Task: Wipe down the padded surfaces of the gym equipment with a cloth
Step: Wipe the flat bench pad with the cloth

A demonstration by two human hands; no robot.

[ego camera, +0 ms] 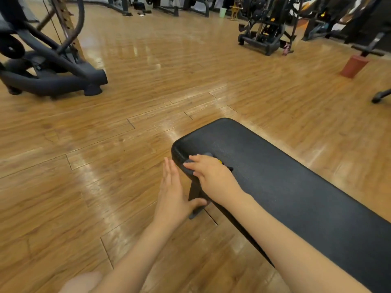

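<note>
Your right hand (211, 174) lies palm-down on dark grey cloth (206, 155), fingers straight, pressing it onto near-left corner of black padded bench (296, 187). Cloth mostly hidden under hand; small yellow patch shows at its right edge. Your left hand (172, 191) hangs flat beside bench end, fingers straight and together, thumb out toward bench leg (195, 193), holding nothing. Wooden plank floor (127, 123) all around. Black machine base (53, 79) far left, red bin (354, 66) far right.
</note>
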